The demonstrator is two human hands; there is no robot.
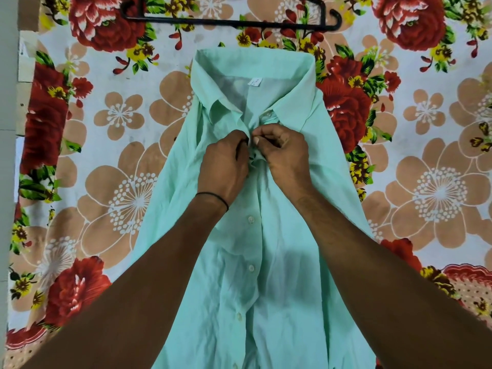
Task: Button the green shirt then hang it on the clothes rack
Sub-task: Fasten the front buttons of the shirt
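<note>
The green shirt (279, 262) lies flat on a floral sheet (127, 182) for buttoning; left hand (223, 161) and right hand (285, 153) pinch its placket together below the collar (292, 83).

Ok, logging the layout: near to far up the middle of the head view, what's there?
Small white round buttons → left hand and right hand pinching the mint-green fabric shirt → white collar button → white neck label → black plastic hanger.

left hand (222, 162) + right hand (286, 153) — pinching green shirt (279, 262) placket | hanger (231, 21) beyond collar
</note>
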